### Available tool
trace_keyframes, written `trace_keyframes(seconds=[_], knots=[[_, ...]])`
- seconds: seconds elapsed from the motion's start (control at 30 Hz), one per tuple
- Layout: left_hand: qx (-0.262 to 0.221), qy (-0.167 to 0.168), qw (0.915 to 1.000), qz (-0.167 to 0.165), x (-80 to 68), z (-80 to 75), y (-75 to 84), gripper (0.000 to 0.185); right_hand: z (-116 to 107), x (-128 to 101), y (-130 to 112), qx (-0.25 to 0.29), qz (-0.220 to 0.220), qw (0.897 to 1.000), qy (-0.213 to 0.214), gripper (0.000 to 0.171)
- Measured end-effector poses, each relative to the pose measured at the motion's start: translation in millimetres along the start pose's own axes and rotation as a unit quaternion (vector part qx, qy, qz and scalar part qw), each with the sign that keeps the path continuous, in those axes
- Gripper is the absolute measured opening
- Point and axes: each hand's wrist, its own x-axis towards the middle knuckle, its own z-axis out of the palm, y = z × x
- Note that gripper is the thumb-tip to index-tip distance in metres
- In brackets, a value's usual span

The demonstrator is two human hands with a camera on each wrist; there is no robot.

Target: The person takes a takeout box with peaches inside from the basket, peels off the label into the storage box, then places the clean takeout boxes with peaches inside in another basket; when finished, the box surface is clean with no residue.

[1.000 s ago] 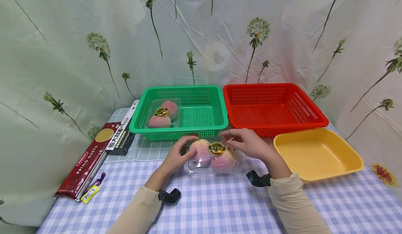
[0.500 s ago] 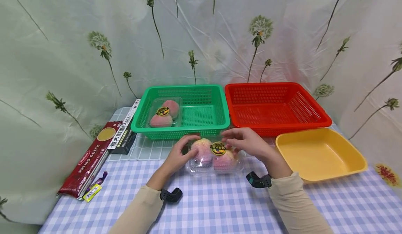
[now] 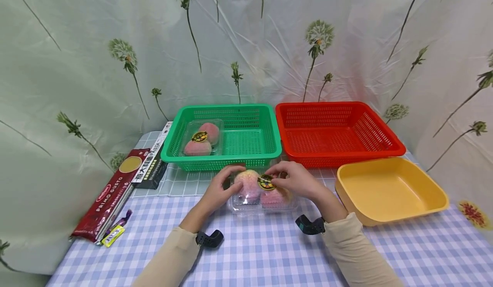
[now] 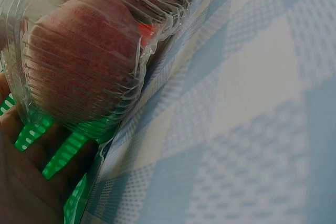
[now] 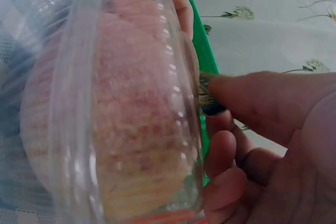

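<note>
A clear clamshell pack (image 3: 250, 201) of two pink peaches lies on the checked tablecloth in front of the green basket (image 3: 265, 152). My left hand (image 3: 230, 180) grips the pack's left end; in the left wrist view the palm (image 4: 23, 182) lies against the ribbed plastic (image 4: 84, 61). My right hand (image 3: 274, 174) reaches over the top of the pack and pinches the edge of the round black-and-gold sticker (image 3: 267, 183) on the lid. Up close, the right fingertips (image 5: 236, 95) press the sticker's rim (image 5: 206, 97) beside the peach (image 5: 126, 114).
A second peach pack (image 3: 201, 139) sits in the green basket's left half. To the right stand a red basket (image 3: 385, 147) and a yellow tray (image 3: 389, 188). At the left edge lie a red pasta pack (image 3: 109, 195), a black box (image 3: 153, 163) and a small sweet wrapper (image 3: 111, 236).
My right hand has slid left from the pack's far right edge onto the sticker on the lid. The left hand and the pack have barely moved.
</note>
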Motion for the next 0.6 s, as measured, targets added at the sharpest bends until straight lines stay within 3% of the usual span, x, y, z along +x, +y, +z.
trace_keyframes(seconds=[0.3,0.6], knots=[[-0.002,0.001,1.0000,0.004,0.2,-1.1,-0.1,0.038,-2.8,-2.5,-4.1,-0.013,-0.025,0.999,0.016,0.015],[0.001,-0.002,1.0000,0.004,1.0,-0.9,-1.1,0.039,-15.6,-7.2,-2.3,0.027,-0.039,0.999,-0.019,0.012]])
